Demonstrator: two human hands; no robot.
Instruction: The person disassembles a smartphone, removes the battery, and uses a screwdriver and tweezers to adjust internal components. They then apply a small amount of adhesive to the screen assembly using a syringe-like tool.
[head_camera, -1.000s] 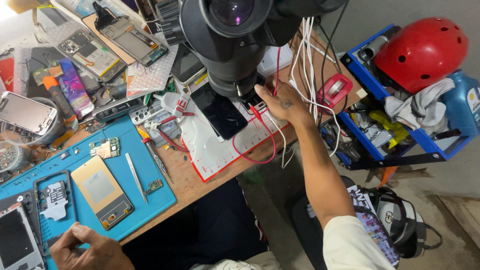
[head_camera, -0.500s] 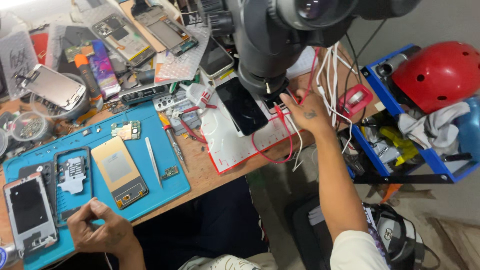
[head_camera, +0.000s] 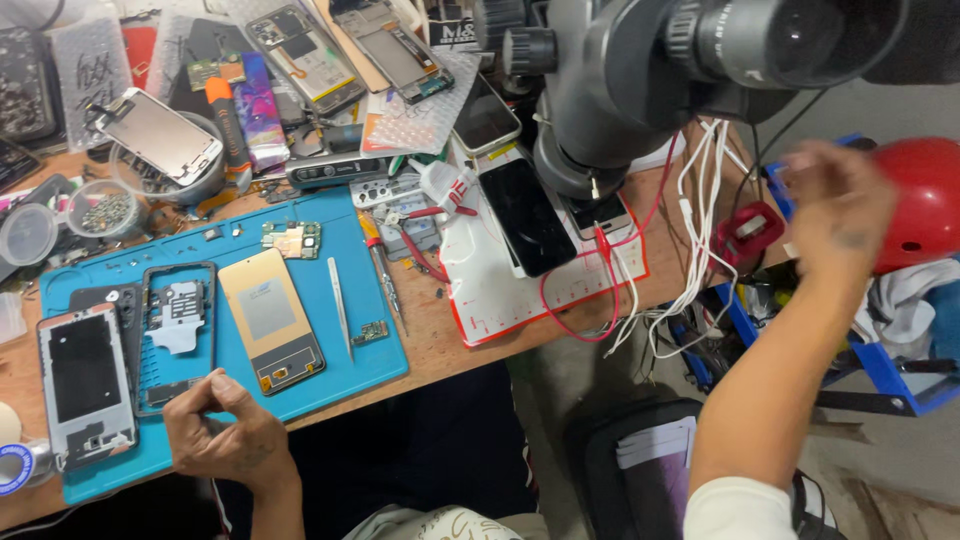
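My left hand (head_camera: 225, 432) rests on the near edge of the blue work mat (head_camera: 350, 368), thumb and forefinger pinched together with nothing visible between them. It sits just below an open black phone frame (head_camera: 178, 335), beside a phone chassis (head_camera: 85, 385) and a gold-coloured plate (head_camera: 270, 320). My right hand (head_camera: 835, 205) is raised at the far right, blurred by motion, in front of a red helmet (head_camera: 925, 200). Its fingers look loosely apart and hold nothing I can see.
A grey microscope (head_camera: 640, 80) hangs over a white mat (head_camera: 480, 300) carrying a black phone (head_camera: 525, 215). Red wires (head_camera: 600, 300) and white cables (head_camera: 690, 260) trail off the table edge. Tweezers (head_camera: 340, 305) and a small circuit board (head_camera: 292, 238) lie on the blue mat. A blue crate (head_camera: 890, 380) stands at the right.
My right hand has left the cables by the white mat and swung right toward the red helmet. My left hand stays pinched at the mat's near edge. The view has shifted.
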